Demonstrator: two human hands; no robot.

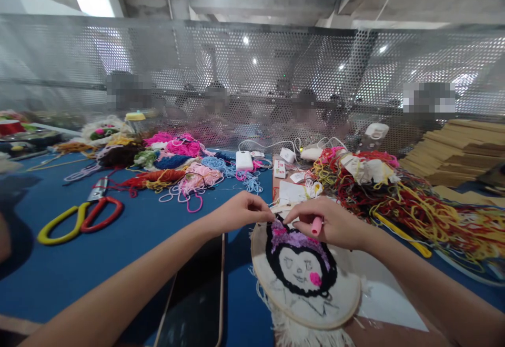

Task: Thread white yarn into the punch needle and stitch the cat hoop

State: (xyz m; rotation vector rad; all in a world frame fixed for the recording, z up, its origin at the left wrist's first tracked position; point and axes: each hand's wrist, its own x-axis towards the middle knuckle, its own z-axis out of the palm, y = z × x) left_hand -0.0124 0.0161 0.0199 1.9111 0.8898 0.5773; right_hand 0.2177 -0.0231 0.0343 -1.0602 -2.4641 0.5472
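Note:
A round embroidery hoop (pixel 305 319) holds white cloth with a fringed edge. On it is a character's face in black outline, purple yarn and one pink cheek, with the eyes and mouth only drawn in line. My left hand (pixel 246 213) is pinched at the design's upper left, by the purple ear; whatever is between its fingertips is too small to make out. Across from it, my right hand (pixel 331 221) is closed around a pink-handled punch needle (pixel 316 226), its tip hidden. The two hands' fingertips nearly meet over the cloth.
A dark phone (pixel 195 289) lies left of the hoop. Scissors (pixel 84 218) with yellow and red handles are farther left. Yarn heaps (pixel 189 171) spread behind, with a tangled pile (pixel 394 200) at right. A yellow tool (pixel 402 235) and folded brown cardboard (pixel 465 150) are at right.

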